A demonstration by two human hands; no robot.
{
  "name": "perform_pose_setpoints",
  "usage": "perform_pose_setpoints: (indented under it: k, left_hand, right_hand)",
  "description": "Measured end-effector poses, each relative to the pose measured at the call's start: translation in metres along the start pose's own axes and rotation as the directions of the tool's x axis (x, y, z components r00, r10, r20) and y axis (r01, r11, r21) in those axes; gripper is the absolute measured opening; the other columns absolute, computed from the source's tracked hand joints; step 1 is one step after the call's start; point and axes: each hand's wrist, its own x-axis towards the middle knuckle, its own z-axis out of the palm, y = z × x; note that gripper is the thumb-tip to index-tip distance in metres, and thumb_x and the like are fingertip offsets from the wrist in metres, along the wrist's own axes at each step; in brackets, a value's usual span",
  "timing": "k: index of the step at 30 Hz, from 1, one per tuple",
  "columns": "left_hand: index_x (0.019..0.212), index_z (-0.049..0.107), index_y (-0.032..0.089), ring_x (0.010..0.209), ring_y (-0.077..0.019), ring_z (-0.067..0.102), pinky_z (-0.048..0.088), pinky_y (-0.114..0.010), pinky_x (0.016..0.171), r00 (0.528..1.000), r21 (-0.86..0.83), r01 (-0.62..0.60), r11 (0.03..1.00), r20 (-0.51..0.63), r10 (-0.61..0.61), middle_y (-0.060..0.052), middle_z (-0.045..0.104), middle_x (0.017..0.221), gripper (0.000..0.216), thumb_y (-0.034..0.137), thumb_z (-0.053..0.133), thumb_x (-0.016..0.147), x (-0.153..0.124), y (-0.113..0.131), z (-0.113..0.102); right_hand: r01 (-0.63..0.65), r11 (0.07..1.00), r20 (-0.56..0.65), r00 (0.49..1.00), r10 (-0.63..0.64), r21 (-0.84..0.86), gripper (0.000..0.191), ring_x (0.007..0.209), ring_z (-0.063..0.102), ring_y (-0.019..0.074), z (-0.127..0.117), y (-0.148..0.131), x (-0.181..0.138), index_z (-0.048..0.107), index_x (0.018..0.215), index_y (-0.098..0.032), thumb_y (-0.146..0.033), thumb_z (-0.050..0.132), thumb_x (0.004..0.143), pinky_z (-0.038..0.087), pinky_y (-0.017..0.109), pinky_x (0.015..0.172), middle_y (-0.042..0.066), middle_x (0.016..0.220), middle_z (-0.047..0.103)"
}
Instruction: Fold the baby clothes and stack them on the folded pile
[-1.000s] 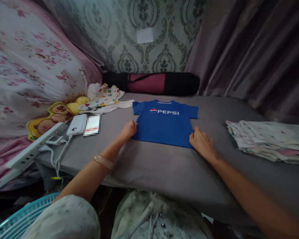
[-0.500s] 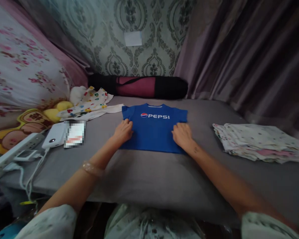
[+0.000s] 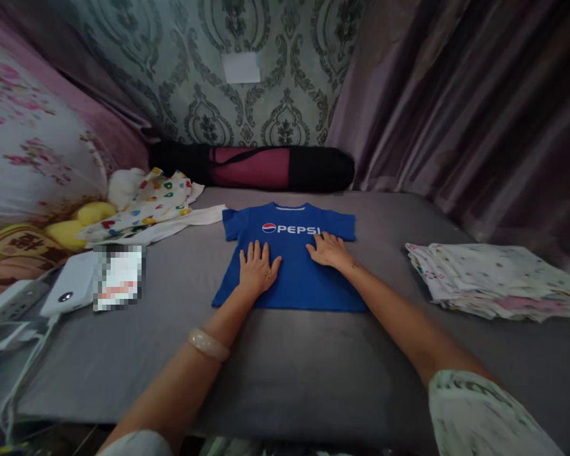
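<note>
Lying well beyond the left hand [image 3: 259,269] and right hand [image 3: 331,251]: 1 long black-and-maroon bag [image 3: 251,168], contents hidden. Left hand open, palm down, fingers spread, pressed on the blue T-shirt [image 3: 297,285] left of its middle. Right hand also open, palm down, fingers less spread, fingertips at the last letter of the PEPSI print [image 3: 298,230]. Shirt is flat under both hands on the gray sheet [image 3: 289,367], front up. Neck points away from the hands, hem toward the person, 2 short sleeves out sideways. Looks wider side to side; slant means can't tell the true long axis. Well right of right hand: stack of folded cloth [image 3: 498,272]. Left of left hand: white device [image 3: 73,282], then power strip [image 3: 16,303]. Beyond left hand, off left: white patterned garment [image 3: 156,206].
</note>
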Motion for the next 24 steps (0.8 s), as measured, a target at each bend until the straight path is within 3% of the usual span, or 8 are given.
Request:
perform_pose_setpoints:
  k: [3, 8, 12, 18, 24]
  left_hand:
    - [0.146, 0.033, 0.011, 0.142, -0.0323, 0.021, 0.018, -0.052, 0.113, 0.999, 0.000, 0.012, 1.000, -0.038, -0.012, -0.017, 0.027, 0.153, 0.069, 0.054, 0.019, 0.094, 0.000, 0.001, 0.001]
    - [0.146, 0.034, 0.011, 0.142, -0.0315, 0.021, 0.018, -0.053, 0.113, 0.999, 0.013, 0.006, 1.000, -0.045, -0.005, -0.017, 0.028, 0.152, 0.069, 0.055, 0.021, 0.094, -0.001, 0.001, 0.001]
    - [0.145, 0.034, 0.011, 0.142, -0.0315, 0.021, 0.018, -0.054, 0.113, 1.000, 0.025, 0.006, 1.000, -0.019, -0.005, -0.017, 0.028, 0.152, 0.069, 0.056, 0.021, 0.094, 0.000, 0.001, 0.002]
    - [0.145, 0.034, 0.011, 0.142, -0.0316, 0.020, 0.017, -0.054, 0.113, 1.000, -0.026, 0.000, 1.000, 0.026, 0.000, -0.017, 0.026, 0.153, 0.071, 0.058, 0.024, 0.093, 0.000, 0.001, -0.004]
    - [0.143, 0.037, 0.008, 0.141, -0.0317, 0.024, 0.020, -0.054, 0.113, 1.000, -0.084, 0.009, 0.996, 0.010, -0.008, -0.018, 0.031, 0.150, 0.071, 0.056, 0.027, 0.093, 0.001, -0.002, -0.012]
  right_hand:
    - [0.016, 1.000, -0.029, 0.999, -0.016, 0.022, 0.055, 0.123, 0.046, 0.0322, -0.016, -0.008, 0.030, 0.059, 0.123, -0.008, -0.042, 0.025, 0.096, 0.027, 0.047, 0.104, 0.021, 0.131, 0.053]
    - [0.019, 0.998, -0.140, 0.990, -0.011, 0.058, 0.057, 0.140, 0.023, 0.0265, -0.009, -0.021, 0.095, 0.037, 0.141, -0.003, -0.036, 0.019, 0.098, 0.011, 0.043, 0.113, 0.017, 0.150, 0.032]
    - [-0.041, 0.994, -0.187, 0.981, 0.059, 0.099, 0.063, 0.141, 0.019, 0.0257, 0.009, -0.025, 0.131, 0.031, 0.144, -0.001, -0.041, 0.017, 0.097, 0.009, 0.042, 0.113, 0.017, 0.152, 0.028]
    - [-0.049, 0.993, -0.184, 0.980, 0.069, 0.111, 0.066, 0.142, 0.016, 0.0247, 0.026, -0.018, 0.142, 0.025, 0.147, -0.002, -0.043, 0.014, 0.097, 0.009, 0.043, 0.114, 0.015, 0.154, 0.022]
    - [-0.082, 0.990, -0.111, 0.989, 0.095, 0.118, 0.062, 0.143, 0.014, 0.0271, 0.014, -0.026, 0.142, 0.026, 0.147, -0.005, -0.040, 0.019, 0.097, 0.010, 0.049, 0.114, 0.016, 0.155, 0.020]
